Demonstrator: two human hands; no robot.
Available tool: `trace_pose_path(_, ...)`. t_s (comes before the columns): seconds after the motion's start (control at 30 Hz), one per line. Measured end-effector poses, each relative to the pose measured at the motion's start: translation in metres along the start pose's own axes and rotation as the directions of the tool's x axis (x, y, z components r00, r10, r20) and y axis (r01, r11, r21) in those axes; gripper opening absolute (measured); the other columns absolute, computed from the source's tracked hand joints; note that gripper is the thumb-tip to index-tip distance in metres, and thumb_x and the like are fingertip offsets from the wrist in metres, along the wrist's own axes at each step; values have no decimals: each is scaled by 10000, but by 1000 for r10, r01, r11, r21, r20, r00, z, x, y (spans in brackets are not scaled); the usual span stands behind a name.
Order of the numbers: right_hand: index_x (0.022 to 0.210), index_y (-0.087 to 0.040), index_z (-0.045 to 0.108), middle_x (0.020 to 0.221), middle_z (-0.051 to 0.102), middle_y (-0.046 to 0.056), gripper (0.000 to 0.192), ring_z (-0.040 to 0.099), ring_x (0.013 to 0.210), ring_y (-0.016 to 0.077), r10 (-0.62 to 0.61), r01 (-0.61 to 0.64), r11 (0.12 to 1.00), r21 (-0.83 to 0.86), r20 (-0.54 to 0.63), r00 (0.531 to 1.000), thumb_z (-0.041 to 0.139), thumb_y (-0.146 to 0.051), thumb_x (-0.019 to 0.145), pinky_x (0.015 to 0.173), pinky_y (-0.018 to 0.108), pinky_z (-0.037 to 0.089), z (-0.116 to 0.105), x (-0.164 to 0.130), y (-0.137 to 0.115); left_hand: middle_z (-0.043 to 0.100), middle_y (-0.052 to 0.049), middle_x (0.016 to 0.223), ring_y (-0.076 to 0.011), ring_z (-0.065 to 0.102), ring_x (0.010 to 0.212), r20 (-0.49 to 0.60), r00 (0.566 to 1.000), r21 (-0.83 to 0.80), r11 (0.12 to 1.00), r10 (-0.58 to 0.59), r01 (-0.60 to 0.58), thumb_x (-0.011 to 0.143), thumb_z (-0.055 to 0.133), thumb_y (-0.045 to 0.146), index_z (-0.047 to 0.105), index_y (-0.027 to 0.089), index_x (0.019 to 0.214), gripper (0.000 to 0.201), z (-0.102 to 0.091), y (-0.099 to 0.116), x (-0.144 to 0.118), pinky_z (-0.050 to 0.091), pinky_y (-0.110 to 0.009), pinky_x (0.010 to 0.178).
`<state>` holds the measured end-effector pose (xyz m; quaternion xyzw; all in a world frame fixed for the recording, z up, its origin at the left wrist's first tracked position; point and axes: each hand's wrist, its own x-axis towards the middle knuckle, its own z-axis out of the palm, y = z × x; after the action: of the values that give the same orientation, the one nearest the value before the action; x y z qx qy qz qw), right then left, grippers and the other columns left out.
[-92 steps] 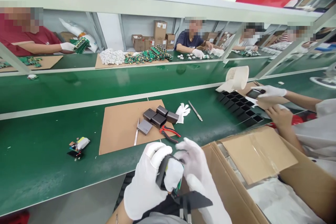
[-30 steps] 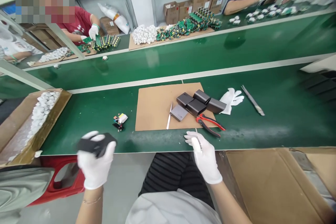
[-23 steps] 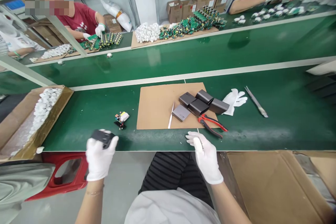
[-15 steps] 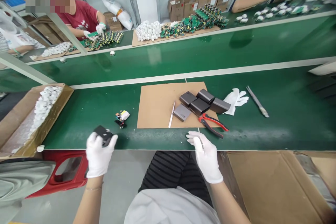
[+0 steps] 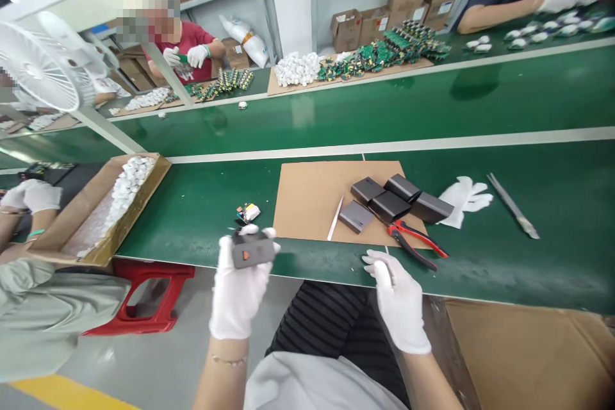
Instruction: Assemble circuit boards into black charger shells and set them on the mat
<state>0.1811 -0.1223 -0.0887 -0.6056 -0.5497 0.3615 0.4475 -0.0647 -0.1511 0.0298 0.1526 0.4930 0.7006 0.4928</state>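
Head view: two white-gloved hands work at the near edge of a green bench [image 5: 504, 269]. The left hand [image 5: 239, 288] is closed around one small dark box [image 5: 252, 252] with an orange mark on its face, held just over the near edge. The right hand [image 5: 398, 298] rests at that edge, fingers loosely curled, holding nothing clearly visible. On a cardboard sheet [image 5: 307, 198] lie four dark cases [image 5: 390, 205], a thin blade [image 5: 335, 218] and red-handled pliers [image 5: 416, 245]. One spare white glove [image 5: 464, 195] lies beside them. At the bench's left end, an open cardboard box [image 5: 100, 211] holds many small white parts [image 5: 129, 182].
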Motion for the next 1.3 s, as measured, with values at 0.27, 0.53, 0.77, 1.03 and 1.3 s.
trace_pose_path(0.27, 1043, -211, 632, 1031, 703, 72, 358, 691, 870, 220, 14, -14, 999, 49, 13, 1000, 457, -494, 910, 855, 417, 552, -2, -2, 0, 626, -62, 966, -204, 646, 964, 207, 893, -414, 792, -399, 449, 950, 484, 449, 624, 167, 912, 317, 49, -7, -32, 594, -281, 757)
trace_pose_path(0.53, 1041, -218, 638, 1035, 703, 72, 386, 688, 882, 239, 62, -62, 997, 56, 10, 998, 471, -531, 889, 893, 471, 525, -1, -2, 2, 619, -55, 993, -224, 636, 1006, 279, 890, -433, 780, -360, 451, 952, 504, 427, 610, 166, 957, 282, 47, -11, -34, 597, -299, 780)
trace_pose_path(0.77, 1043, -209, 641, 1045, 702, 86, 388, 686, 876, 248, 57, -57, 998, 35, 3, 998, 475, -527, 893, 897, 486, 512, 0, -1, 6, 628, -25, 1022, -236, 623, 1016, 376, 865, -463, 741, -333, 486, 948, 527, 407, 635, 171, 955, 259, 47, -17, -32, 562, -339, 843)
trace_pose_path(1.03, 1118, -170, 610, 1148, 632, 133, 388, 618, 1048, 276, -88, 91, 984, 152, -25, 996, 408, -451, 943, 960, 503, 474, -8, -23, -22, 604, -39, 926, -138, 587, 846, 433, 836, -232, 854, -338, 465, 807, 690, 540, 603, 174, 1025, 435, 52, -69, -44, 456, -267, 825)
trace_pose_path(1.3, 1029, -222, 644, 1058, 626, 114, 286, 602, 997, 309, -304, 304, 953, 20, 86, 949, 468, -409, 904, 833, 446, 509, -8, -52, -58, 529, -171, 1270, -328, 490, 1218, 481, 807, 192, 939, -342, 284, 672, 796, 543, 440, 103, 1313, 855, 41, -93, -64, 358, -489, 1078)
